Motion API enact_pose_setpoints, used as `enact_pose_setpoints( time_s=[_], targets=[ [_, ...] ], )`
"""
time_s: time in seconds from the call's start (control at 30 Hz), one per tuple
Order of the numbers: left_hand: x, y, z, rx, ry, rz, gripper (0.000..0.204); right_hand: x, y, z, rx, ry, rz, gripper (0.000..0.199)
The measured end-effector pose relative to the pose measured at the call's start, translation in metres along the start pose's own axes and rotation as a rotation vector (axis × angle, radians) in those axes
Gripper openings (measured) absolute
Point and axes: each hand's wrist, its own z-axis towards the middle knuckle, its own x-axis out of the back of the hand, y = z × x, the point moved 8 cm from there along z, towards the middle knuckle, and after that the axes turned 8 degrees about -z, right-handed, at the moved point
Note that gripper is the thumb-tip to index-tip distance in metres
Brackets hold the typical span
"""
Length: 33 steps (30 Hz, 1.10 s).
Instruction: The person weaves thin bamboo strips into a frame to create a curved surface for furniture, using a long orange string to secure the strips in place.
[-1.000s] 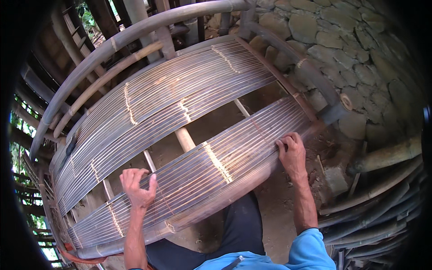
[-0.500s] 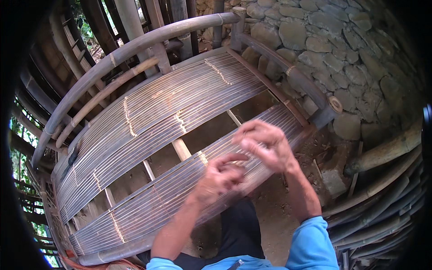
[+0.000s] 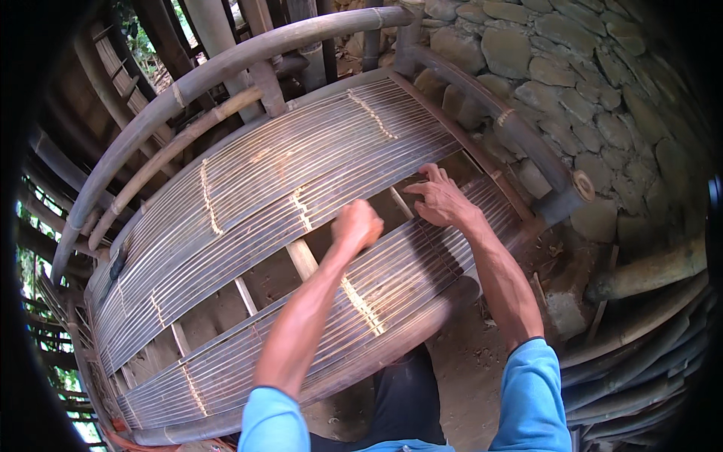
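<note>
The slatted bamboo seat [image 3: 301,188] of a bench frame is being worked on, near the gap between its two slat panels. The left hand [image 3: 358,226] is closed in a fist above the near panel [image 3: 361,301]; whether anything is held inside cannot be told. The right hand [image 3: 444,202] lies open, fingers spread, pressing the slats at the gap's edge. Careful seating of the slats seems called for next.

Stone wall [image 3: 602,83], stacked bamboo poles [image 3: 640,354]

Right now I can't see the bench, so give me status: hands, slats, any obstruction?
Left hand fisted over gap. Right hand flat on near slat panel, fingers at its edge. Nothing lying on the slats.
</note>
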Motion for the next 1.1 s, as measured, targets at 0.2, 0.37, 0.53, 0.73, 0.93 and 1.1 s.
enact_pose_setpoints(
  time_s=[0.2,0.37,0.53,0.73,0.93,1.1],
  targets=[
    [-0.061,0.018,0.035,0.180,-0.056,-0.597,0.010,-0.004,0.000,0.007,-0.112,-0.130,-0.131,0.044],
    [-0.062,0.012,0.022,0.308,-0.219,-0.895,0.009,-0.015,0.014,0.001,-0.199,-0.224,-0.064,0.027],
    [-0.018,0.011,0.003,0.043,-0.258,-0.650,0.022,0.048,0.029,-0.061,-0.081,0.292,0.622,0.018],
    [0.040,0.026,-0.056,-0.122,0.034,-0.163,0.034,0.112,0.082,-0.237,0.368,0.580,2.050,0.018],
    [0.024,0.045,-0.099,-0.217,0.243,-0.013,0.035,0.180,0.100,-0.419,0.368,1.089,1.964,0.033],
    [0.000,0.047,-0.106,-0.264,0.352,-0.005,0.036,0.160,0.190,-0.598,-0.608,1.502,1.199,0.050]
  ],
)
